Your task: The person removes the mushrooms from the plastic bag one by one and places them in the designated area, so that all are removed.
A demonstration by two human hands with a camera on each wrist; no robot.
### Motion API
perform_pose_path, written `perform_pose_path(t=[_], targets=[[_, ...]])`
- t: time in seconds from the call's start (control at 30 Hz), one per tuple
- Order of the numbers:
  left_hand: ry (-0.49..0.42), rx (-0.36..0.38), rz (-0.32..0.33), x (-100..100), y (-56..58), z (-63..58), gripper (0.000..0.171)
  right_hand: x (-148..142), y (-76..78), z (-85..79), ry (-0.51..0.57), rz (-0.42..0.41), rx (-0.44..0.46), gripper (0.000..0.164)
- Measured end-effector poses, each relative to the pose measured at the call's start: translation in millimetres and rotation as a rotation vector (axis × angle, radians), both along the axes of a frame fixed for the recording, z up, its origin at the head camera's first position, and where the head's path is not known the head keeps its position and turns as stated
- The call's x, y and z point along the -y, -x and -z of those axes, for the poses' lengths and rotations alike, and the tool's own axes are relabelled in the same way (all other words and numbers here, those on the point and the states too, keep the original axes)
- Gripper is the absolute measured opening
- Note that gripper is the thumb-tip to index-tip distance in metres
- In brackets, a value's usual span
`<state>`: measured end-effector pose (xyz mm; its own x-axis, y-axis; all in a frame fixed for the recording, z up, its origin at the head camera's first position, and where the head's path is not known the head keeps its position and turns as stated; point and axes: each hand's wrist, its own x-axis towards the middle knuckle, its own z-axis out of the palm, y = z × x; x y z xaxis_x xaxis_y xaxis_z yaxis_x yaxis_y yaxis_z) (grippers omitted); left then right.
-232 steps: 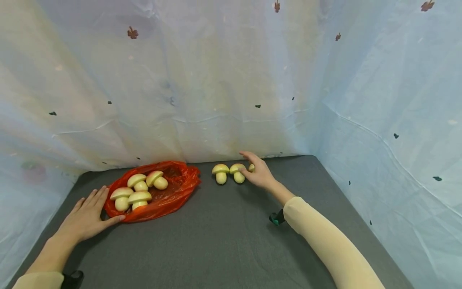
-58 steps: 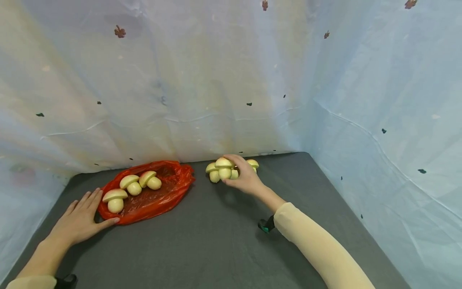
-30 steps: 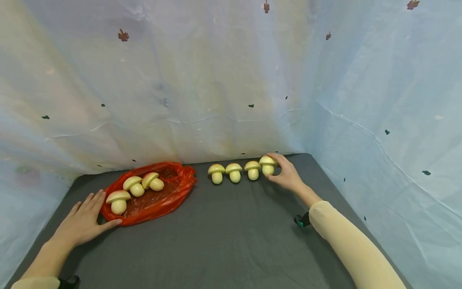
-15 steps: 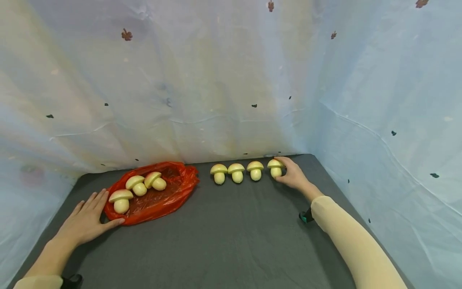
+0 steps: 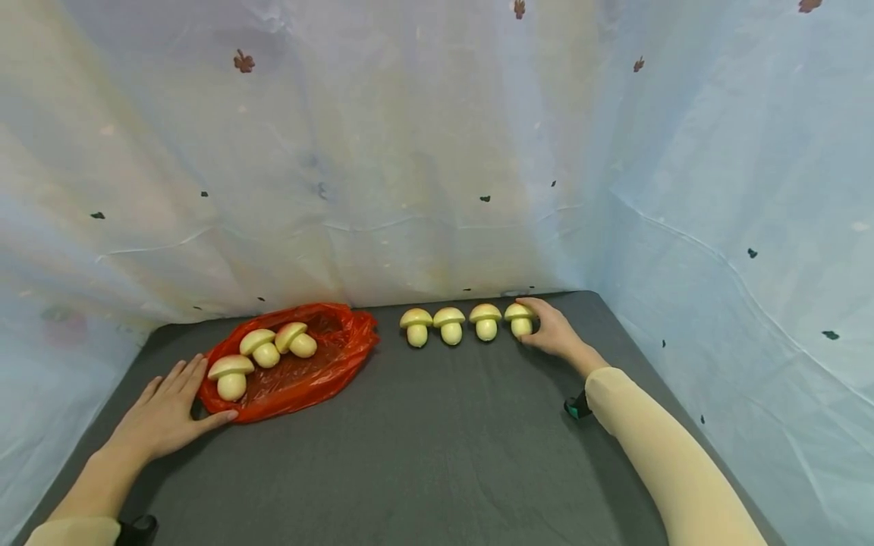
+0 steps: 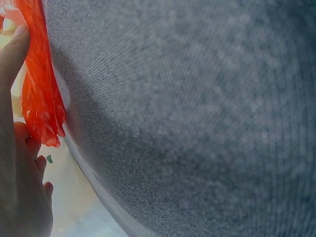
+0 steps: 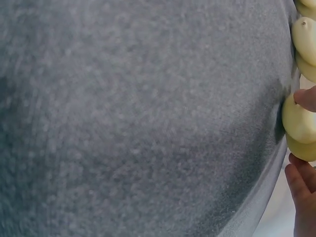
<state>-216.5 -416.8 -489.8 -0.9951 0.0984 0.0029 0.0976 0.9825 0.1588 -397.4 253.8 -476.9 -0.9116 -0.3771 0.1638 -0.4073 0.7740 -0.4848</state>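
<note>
My right hand (image 5: 556, 334) pinches a pale yellow toy mushroom (image 5: 520, 322) at the right end of a row along the table's back. In the right wrist view, the thumb is on this mushroom's stem (image 7: 298, 121) and fingertips are at its cap. To its left stand three like it: one mushroom (image 5: 485, 321) beside it, then another mushroom (image 5: 448, 324) and a leftmost mushroom (image 5: 416, 326). My left hand (image 5: 164, 409), fingers spread, rests on the left edge of an open red plastic bag (image 5: 300, 387). Inside lie three mushrooms (image 5: 231, 377), their caps tinged pink.
The dark grey cloth-covered table (image 5: 382, 455) ends at the back against a pale hanging curtain (image 5: 410, 152). Another pale curtain (image 5: 737, 189) runs along the right side. Black straps (image 5: 576, 406) are at the wrists.
One of the four mushrooms in the bag has left it. My right hand carried a mushroom rightward past the others to the row's right end and still holds it. The left hand has stayed put.
</note>
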Motion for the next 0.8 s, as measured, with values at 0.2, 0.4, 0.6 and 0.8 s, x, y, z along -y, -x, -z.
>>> perform_pose_path(t=[0.2, 0.4, 0.6, 0.8], targets=[[-0.003, -0.002, -0.001, 0.2, 0.0, 0.9, 0.123, -1.1, 0.2, -0.8, -0.012, -0.017, 0.018, 0.080], [0.003, -0.004, -0.001, 0.3, 0.4, 0.9, 0.123, -2.3, 0.2, -3.4, -0.028, -0.031, 0.022, 0.081], [0.010, -0.007, -0.001, 0.0, 0.5, 0.2, 0.123, -2.2, 0.7, -3.1, -0.026, -0.041, 0.008, 0.081], [0.005, -0.014, 0.001, 1.2, 0.7, 1.8, 0.123, -1.6, 0.0, -3.7, -0.030, -0.043, 0.000, 0.083]])
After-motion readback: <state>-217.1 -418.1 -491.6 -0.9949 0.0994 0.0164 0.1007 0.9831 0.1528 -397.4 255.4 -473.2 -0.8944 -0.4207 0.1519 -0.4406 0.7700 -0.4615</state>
